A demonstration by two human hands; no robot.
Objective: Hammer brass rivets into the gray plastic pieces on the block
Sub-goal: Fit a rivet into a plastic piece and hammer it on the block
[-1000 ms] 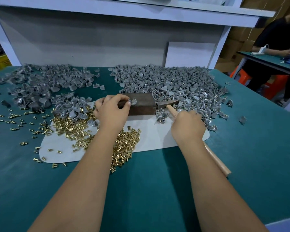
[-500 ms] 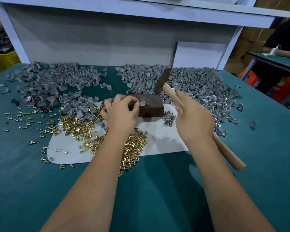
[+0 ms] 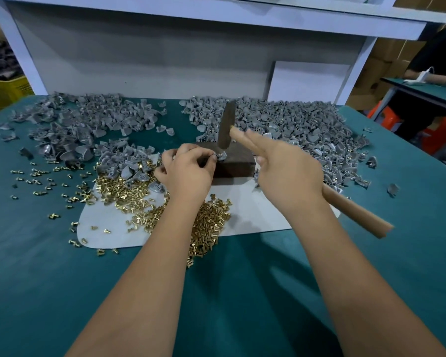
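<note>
Pinched between my left hand's [image 3: 184, 173] fingertips, one gray plastic piece [image 3: 221, 156] sits on the top of the dark block [image 3: 233, 164], near its left edge. My right hand [image 3: 289, 173] is wrapped around the wooden handle of the hammer [image 3: 227, 127], forefinger laid out along the shaft.

What has changed over the last second: the hammer was lying low beside the block, then it swung up, and now its head stands nearly upright with the striking face down close to the piece. I cannot tell whether the face is touching yet.

I read that as a blow landing or about to land. I cannot make out the rivet itself under the hammer and fingers.

Loose brass rivets [image 3: 139, 199] lie heaped on the white mat [image 3: 255, 217] under my left wrist, and gray pieces are piled left [image 3: 70, 127] and right [image 3: 294, 124] on the green table [image 3: 242, 292], so much work remains. My fingertips sit just beside the strike point, which is the risk.
</note>
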